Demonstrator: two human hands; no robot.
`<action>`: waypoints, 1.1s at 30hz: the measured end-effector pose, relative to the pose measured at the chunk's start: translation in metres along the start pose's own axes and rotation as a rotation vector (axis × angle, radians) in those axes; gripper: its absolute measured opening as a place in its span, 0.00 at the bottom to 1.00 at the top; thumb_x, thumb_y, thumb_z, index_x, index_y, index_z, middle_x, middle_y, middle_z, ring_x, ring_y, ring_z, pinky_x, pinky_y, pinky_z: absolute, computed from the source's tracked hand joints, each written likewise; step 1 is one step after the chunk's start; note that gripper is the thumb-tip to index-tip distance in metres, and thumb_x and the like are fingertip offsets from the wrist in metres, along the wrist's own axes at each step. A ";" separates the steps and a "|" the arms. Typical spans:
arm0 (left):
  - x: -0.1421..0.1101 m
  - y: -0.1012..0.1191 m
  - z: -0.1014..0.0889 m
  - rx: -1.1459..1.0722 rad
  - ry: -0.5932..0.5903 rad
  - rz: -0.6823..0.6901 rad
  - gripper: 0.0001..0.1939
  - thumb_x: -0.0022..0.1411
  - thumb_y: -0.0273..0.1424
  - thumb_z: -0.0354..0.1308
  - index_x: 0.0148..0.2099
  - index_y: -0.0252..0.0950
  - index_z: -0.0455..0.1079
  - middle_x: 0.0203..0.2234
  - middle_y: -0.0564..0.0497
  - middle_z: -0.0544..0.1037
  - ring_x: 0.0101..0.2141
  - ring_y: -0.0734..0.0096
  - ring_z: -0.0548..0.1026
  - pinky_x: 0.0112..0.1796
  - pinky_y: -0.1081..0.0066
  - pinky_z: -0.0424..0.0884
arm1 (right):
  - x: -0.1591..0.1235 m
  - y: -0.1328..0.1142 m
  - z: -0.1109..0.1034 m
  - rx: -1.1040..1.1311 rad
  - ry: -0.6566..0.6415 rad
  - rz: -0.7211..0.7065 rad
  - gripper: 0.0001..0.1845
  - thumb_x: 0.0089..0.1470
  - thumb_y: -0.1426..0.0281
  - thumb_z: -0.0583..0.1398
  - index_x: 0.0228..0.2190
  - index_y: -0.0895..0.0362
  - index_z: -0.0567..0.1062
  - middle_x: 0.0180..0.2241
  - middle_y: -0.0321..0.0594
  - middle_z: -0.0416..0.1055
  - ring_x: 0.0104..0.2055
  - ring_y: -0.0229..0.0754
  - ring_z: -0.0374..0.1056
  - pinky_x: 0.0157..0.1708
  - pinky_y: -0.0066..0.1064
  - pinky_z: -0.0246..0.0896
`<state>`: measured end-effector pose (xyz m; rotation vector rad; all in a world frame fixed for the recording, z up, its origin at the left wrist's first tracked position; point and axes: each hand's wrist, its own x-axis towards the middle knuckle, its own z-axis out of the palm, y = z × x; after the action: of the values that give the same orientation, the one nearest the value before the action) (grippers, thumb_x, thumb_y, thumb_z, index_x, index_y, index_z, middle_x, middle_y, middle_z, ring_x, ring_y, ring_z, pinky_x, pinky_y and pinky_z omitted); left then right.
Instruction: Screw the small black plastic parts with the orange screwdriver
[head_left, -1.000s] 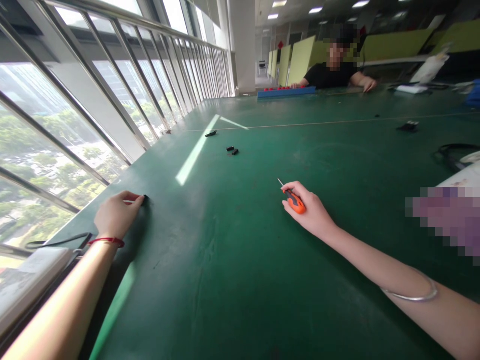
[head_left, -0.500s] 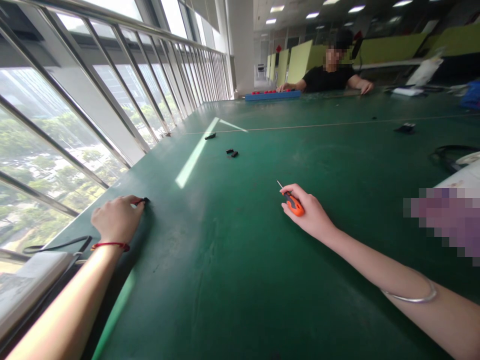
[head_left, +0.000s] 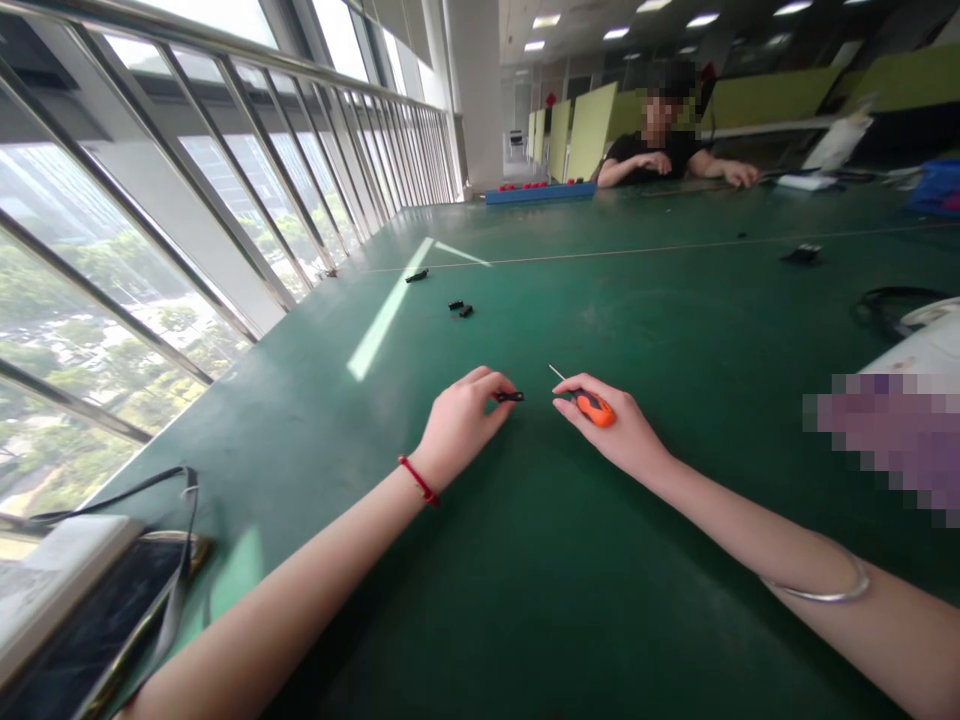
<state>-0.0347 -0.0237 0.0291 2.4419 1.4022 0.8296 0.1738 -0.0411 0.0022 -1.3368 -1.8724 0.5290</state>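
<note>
Orange-and-grey screwdriver (head_left: 595,407) gripped in right hand (head_left: 628,425), shaft pointing away; small black part (head_left: 511,397) pinched in left hand (head_left: 459,422), near the tool but not touching, over the table (head_left: 675,320). Looks like positioning part and tool. Next move probably calls for a steady pinch and tip alignment.

An open-plan office, it seems: flat lime-green partition panels (head_left: 592,130) stand at one o'clock beneath rectangular white ceiling lights (head_left: 703,20), and a silver tubular metal railing (head_left: 300,77) lines tall glass windows (head_left: 341,35) at eleven o'clock.
</note>
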 end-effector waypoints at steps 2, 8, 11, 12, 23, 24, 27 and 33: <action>0.005 0.011 0.012 0.009 0.002 0.074 0.06 0.60 0.28 0.54 0.38 0.38 0.72 0.37 0.51 0.75 0.36 0.70 0.74 0.36 0.72 0.69 | 0.000 0.000 0.000 0.026 0.002 0.007 0.11 0.55 0.61 0.57 0.36 0.54 0.72 0.33 0.38 0.74 0.33 0.41 0.70 0.33 0.30 0.60; 0.003 0.007 0.029 -0.053 -0.012 0.149 0.05 0.62 0.28 0.54 0.39 0.37 0.71 0.37 0.51 0.75 0.37 0.71 0.74 0.37 0.73 0.69 | 0.000 0.000 0.000 0.092 -0.028 0.030 0.10 0.54 0.64 0.57 0.37 0.55 0.72 0.33 0.38 0.74 0.32 0.40 0.70 0.36 0.31 0.62; 0.002 0.004 0.031 -0.073 -0.001 0.102 0.05 0.61 0.28 0.55 0.38 0.38 0.72 0.36 0.52 0.75 0.35 0.71 0.74 0.35 0.73 0.69 | 0.000 0.000 0.001 0.098 -0.039 0.002 0.11 0.54 0.64 0.57 0.38 0.55 0.72 0.33 0.38 0.74 0.33 0.40 0.70 0.37 0.31 0.62; 0.002 0.005 0.032 -0.076 0.002 0.099 0.05 0.61 0.28 0.55 0.38 0.38 0.72 0.36 0.52 0.75 0.35 0.71 0.74 0.35 0.73 0.69 | 0.000 0.000 0.001 0.096 -0.047 -0.015 0.11 0.54 0.64 0.57 0.38 0.55 0.72 0.34 0.38 0.74 0.34 0.40 0.70 0.37 0.30 0.61; 0.002 0.005 0.033 -0.100 0.002 0.144 0.05 0.61 0.28 0.54 0.38 0.38 0.71 0.36 0.51 0.74 0.36 0.71 0.74 0.36 0.73 0.70 | 0.001 -0.001 0.001 0.095 -0.065 -0.101 0.11 0.52 0.70 0.57 0.39 0.56 0.71 0.34 0.38 0.72 0.35 0.39 0.70 0.38 0.29 0.62; 0.002 0.005 0.032 -0.104 -0.001 0.156 0.05 0.61 0.28 0.54 0.39 0.38 0.71 0.36 0.51 0.74 0.36 0.71 0.74 0.37 0.73 0.70 | 0.001 -0.001 0.002 0.096 -0.048 -0.083 0.11 0.52 0.70 0.57 0.40 0.56 0.70 0.33 0.38 0.72 0.34 0.39 0.70 0.38 0.29 0.62; 0.001 0.007 0.031 -0.115 -0.014 0.188 0.05 0.61 0.28 0.54 0.38 0.37 0.71 0.36 0.51 0.75 0.37 0.70 0.74 0.37 0.72 0.70 | 0.000 -0.001 0.002 0.116 -0.028 -0.037 0.13 0.52 0.70 0.56 0.41 0.55 0.69 0.33 0.37 0.71 0.35 0.39 0.70 0.38 0.30 0.63; 0.001 0.008 0.031 -0.121 -0.028 0.229 0.05 0.61 0.28 0.54 0.38 0.38 0.71 0.38 0.50 0.75 0.39 0.69 0.73 0.39 0.71 0.71 | 0.000 0.001 0.004 0.159 -0.061 -0.070 0.13 0.51 0.72 0.56 0.41 0.53 0.69 0.36 0.38 0.73 0.39 0.41 0.71 0.42 0.33 0.64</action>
<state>-0.0106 -0.0242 0.0074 2.5398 1.0433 0.8957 0.1719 -0.0401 -0.0010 -1.1583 -1.8771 0.6742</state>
